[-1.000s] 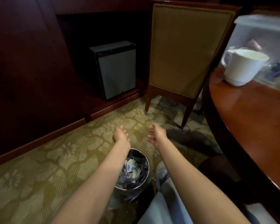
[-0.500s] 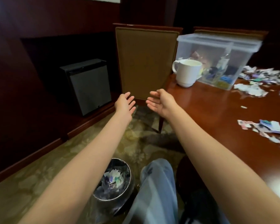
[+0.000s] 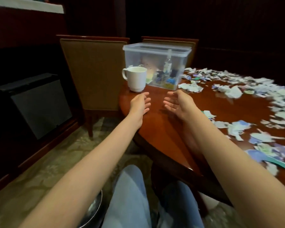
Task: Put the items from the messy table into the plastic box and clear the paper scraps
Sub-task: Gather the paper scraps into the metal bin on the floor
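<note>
A clear plastic box [image 3: 156,51] with several small items inside stands at the table's far left. A white cup [image 3: 136,79] sits just in front of its left side. Torn paper scraps [image 3: 234,92] lie scattered across the right half of the brown table [image 3: 163,125]. My left hand [image 3: 139,104] and my right hand [image 3: 178,104] hover over the bare wood near the cup, palms facing each other, fingers relaxed, holding nothing.
A metal bin [image 3: 92,209] stands on the carpet by my left knee, mostly out of frame. Two padded chairs [image 3: 95,73] stand behind the table's far edge. A dark cabinet [image 3: 36,104] sits against the left wall.
The view has swung up and right from the bin on the floor to the table. Both empty hands have risen from above the bin to above the tabletop near the cup.
</note>
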Motion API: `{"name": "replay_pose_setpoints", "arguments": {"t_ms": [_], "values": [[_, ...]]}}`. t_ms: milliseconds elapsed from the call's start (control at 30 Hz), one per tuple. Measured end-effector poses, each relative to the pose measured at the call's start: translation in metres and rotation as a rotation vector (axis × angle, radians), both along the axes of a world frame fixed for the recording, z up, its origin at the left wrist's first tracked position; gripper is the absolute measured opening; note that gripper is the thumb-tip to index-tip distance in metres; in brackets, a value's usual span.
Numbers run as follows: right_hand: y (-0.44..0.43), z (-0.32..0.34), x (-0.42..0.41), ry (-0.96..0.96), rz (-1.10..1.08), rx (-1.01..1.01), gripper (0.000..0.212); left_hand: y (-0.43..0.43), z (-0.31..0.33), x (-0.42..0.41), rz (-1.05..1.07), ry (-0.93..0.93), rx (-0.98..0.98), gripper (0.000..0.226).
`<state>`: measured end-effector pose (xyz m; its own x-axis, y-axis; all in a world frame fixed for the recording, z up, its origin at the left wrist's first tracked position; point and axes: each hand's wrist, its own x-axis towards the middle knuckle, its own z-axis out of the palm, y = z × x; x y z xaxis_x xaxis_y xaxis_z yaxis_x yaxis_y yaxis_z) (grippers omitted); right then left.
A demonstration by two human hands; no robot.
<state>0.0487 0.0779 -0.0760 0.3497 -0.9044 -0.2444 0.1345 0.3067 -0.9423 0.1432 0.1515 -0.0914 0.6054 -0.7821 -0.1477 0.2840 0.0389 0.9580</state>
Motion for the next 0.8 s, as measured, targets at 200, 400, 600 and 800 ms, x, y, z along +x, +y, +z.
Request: {"name": "replay_pose_setpoints", "arguments": {"t_ms": [200,400,600,800], "values": [[-0.014,0.003,-0.074,0.137,-0.163,-0.079,0.030,-0.040,-0.012,-0.049,-0.186,-0.630,0.123,0.037],[-0.013,0.012,-0.129,0.342,-0.257,-0.188,0.031,-0.075,-0.025,-0.065,-0.398,-1.253,0.338,0.050],[-0.005,-0.005,-0.171,0.737,-0.271,-0.600,0.033,-0.095,-0.022,-0.078,-0.513,-1.392,0.453,0.057],[-0.002,-0.023,-0.201,1.500,-0.144,-0.526,0.053,-0.090,-0.016,-0.094,-0.671,-1.430,0.274,0.048]]}}
